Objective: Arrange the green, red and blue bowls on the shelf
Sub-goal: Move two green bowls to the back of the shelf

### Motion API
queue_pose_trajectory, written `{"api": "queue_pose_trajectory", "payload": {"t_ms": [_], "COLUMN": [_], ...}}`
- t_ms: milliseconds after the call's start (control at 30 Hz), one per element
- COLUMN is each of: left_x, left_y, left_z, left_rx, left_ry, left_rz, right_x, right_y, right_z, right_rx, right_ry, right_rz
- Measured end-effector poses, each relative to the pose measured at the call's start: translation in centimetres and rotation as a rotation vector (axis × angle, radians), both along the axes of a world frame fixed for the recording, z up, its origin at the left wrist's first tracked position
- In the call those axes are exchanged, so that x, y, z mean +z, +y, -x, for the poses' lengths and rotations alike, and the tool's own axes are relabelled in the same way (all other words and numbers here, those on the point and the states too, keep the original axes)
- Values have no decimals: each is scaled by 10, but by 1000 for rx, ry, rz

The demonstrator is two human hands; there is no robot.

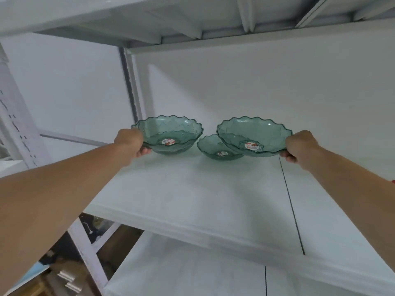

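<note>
Three translucent green bowls with scalloped rims are at the back of a white shelf [192,189]. My left hand [132,144] grips the left rim of the left green bowl [171,131], which is held tilted. My right hand [299,146] grips the right rim of the right green bowl [256,133], held just above the shelf. Between and behind them a smaller-looking third green bowl [211,146] rests on the shelf, partly hidden by the right bowl. Each bowl has a red and white sticker at its centre. No red or blue bowls are in view.
A white upright post [131,86] stands at the shelf's back left. Another shelf board [192,9] hangs overhead, and a lower white shelf [192,272] lies below. A dark seam [290,201] runs across the shelf on the right. Wooden furniture shows at bottom left.
</note>
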State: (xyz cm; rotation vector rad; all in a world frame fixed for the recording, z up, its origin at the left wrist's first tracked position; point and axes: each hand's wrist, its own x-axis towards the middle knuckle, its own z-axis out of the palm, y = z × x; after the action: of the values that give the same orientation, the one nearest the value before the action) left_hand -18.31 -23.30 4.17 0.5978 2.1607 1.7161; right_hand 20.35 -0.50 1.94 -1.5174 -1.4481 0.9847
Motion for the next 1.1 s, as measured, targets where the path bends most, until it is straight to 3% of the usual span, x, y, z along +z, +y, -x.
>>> {"api": "queue_pose_trajectory", "payload": {"t_ms": [433, 533, 600, 800, 967, 1100], "left_x": [-10, -20, -27, -50, -73, -88], "left_y": [90, 115, 128, 156, 165, 173], "left_z": [133, 151, 159, 174, 183, 190], "left_rx": [-122, -130, -155, -51, -44, -56], "left_ry": [-30, 83, 184, 187, 396, 425], "left_rz": [169, 289, 271, 354, 444, 450], "right_x": [-16, -22, -23, -32, -48, -59], "right_y": [12, 14, 18, 34, 42, 47], "right_z": [124, 137, 142, 148, 149, 153], "right_rx": [-155, -192, -202, -238, -246, -184], "right_ry": [-96, -116, -152, -293, -489, -567], "right_rz": [-17, 11, 21, 27, -23, 22]}}
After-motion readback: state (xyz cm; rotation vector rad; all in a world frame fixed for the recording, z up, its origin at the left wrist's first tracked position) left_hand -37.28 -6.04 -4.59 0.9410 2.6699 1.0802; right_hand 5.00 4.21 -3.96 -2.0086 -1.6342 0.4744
